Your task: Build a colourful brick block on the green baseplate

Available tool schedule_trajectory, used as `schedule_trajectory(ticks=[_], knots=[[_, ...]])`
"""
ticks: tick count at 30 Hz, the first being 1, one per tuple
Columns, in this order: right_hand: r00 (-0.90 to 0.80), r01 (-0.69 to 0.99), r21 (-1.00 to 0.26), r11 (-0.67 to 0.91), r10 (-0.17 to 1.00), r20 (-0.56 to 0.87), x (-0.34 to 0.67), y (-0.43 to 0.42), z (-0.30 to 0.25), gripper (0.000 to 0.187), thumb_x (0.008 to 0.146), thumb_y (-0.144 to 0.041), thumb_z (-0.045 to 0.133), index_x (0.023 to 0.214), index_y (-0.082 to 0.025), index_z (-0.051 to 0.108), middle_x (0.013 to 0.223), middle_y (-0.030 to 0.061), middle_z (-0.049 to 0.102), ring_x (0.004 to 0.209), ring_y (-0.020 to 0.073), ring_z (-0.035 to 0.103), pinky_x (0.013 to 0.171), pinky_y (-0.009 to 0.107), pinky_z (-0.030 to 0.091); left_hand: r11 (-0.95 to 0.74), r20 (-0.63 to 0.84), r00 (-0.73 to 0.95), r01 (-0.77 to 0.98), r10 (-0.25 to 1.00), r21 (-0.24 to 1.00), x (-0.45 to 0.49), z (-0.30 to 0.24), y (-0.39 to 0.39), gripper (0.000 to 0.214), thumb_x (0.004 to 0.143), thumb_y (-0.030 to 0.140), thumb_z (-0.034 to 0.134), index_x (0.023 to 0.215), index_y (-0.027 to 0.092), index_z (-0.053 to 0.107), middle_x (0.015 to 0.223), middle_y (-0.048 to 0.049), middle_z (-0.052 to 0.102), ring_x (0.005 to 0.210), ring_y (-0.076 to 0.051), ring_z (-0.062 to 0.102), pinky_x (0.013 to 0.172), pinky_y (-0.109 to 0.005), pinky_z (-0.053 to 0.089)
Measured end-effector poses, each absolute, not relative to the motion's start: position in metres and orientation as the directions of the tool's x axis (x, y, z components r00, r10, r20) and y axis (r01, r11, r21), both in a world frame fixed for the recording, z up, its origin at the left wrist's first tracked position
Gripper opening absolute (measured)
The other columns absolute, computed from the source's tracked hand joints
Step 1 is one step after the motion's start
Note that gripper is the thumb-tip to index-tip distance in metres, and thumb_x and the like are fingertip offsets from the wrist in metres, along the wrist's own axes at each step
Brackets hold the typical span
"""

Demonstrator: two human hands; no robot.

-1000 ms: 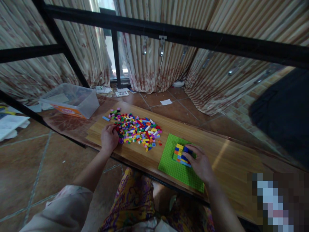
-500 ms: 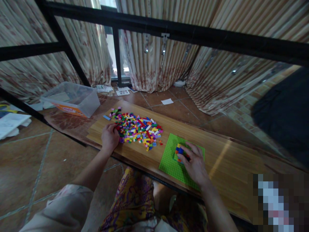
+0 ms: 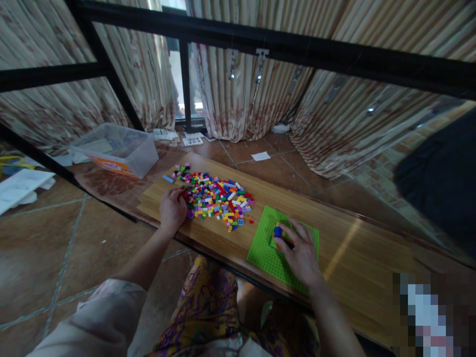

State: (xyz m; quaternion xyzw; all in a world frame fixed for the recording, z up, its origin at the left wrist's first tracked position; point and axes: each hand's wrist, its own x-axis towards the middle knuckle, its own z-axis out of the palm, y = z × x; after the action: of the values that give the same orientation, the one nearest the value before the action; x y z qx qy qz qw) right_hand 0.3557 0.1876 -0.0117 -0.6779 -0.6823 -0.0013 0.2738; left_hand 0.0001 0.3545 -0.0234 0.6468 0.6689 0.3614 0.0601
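Note:
A green baseplate (image 3: 265, 250) lies on the wooden table (image 3: 357, 253). On it stands a small multicoloured brick build (image 3: 279, 234). My right hand (image 3: 302, 252) lies over that build, fingers spread and pressing down on it. A heap of small coloured bricks (image 3: 217, 194) is spread to the left of the plate. My left hand (image 3: 173, 208) rests at the heap's left edge with its fingers curled under; what they hold is hidden.
A clear plastic tub (image 3: 118, 148) sits on the floor beyond the table's left end. A black metal frame (image 3: 260, 42) crosses in front of striped curtains. Papers (image 3: 192, 141) lie on the tiled floor. A dark shape (image 3: 442, 183) fills the right.
My right hand has slid forward over the brick build and flattened on it, hiding most of it. The left hand has stayed at the heap's edge.

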Motion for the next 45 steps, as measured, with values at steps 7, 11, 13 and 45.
schedule_trajectory(ticks=[7, 11, 13, 45], knots=[[0.056, 0.940, -0.325, 0.104, 0.893, 0.447, 0.357, 0.179, -0.012, 0.035, 0.094, -0.047, 0.047, 0.113, -0.027, 0.069, 0.133, 0.0073, 0.054, 0.120, 0.0259, 0.046, 0.101, 0.049, 0.041, -0.094, 0.385, -0.158, 0.824, 0.909, 0.559, 0.001, -0.023, 0.353, 0.033, 0.083, 0.016, 0.041, 0.100, 0.014, 0.070, 0.109, -0.0115, 0.067, 0.105, -0.026, 0.060, 0.096, -0.038, 0.047], [0.019, 0.961, -0.249, 0.119, 0.872, 0.488, 0.355, 0.177, -0.015, 0.035, 0.095, -0.043, 0.045, 0.110, -0.025, 0.071, 0.130, 0.0085, 0.057, 0.119, 0.0258, 0.046, 0.100, 0.046, 0.042, -0.113, 0.398, -0.151, 0.816, 0.905, 0.567, 0.001, -0.025, 0.353, 0.033, 0.084, 0.016, 0.041, 0.099, 0.013, 0.070, 0.109, -0.0119, 0.066, 0.106, -0.025, 0.060, 0.096, -0.037, 0.047], [0.006, 0.971, -0.209, 0.115, 0.864, 0.503, 0.353, 0.177, -0.017, 0.035, 0.096, -0.041, 0.044, 0.110, -0.024, 0.071, 0.129, 0.0091, 0.058, 0.119, 0.0260, 0.046, 0.099, 0.046, 0.042, -0.127, 0.411, -0.147, 0.813, 0.900, 0.568, 0.001, -0.027, 0.353, 0.032, 0.084, 0.016, 0.041, 0.098, 0.013, 0.070, 0.109, -0.0117, 0.067, 0.106, -0.025, 0.060, 0.096, -0.037, 0.047], [-0.049, 0.997, -0.027, 0.068, 0.895, 0.443, 0.335, 0.176, -0.006, 0.035, 0.097, -0.029, 0.041, 0.120, -0.016, 0.063, 0.119, 0.0102, 0.067, 0.112, 0.0268, 0.052, 0.097, 0.042, 0.038, -0.110, 0.404, -0.167, 0.808, 0.899, 0.579, -0.001, -0.031, 0.356, 0.033, 0.084, 0.015, 0.042, 0.100, 0.015, 0.071, 0.108, -0.0124, 0.067, 0.104, -0.026, 0.060, 0.093, -0.038, 0.049]])
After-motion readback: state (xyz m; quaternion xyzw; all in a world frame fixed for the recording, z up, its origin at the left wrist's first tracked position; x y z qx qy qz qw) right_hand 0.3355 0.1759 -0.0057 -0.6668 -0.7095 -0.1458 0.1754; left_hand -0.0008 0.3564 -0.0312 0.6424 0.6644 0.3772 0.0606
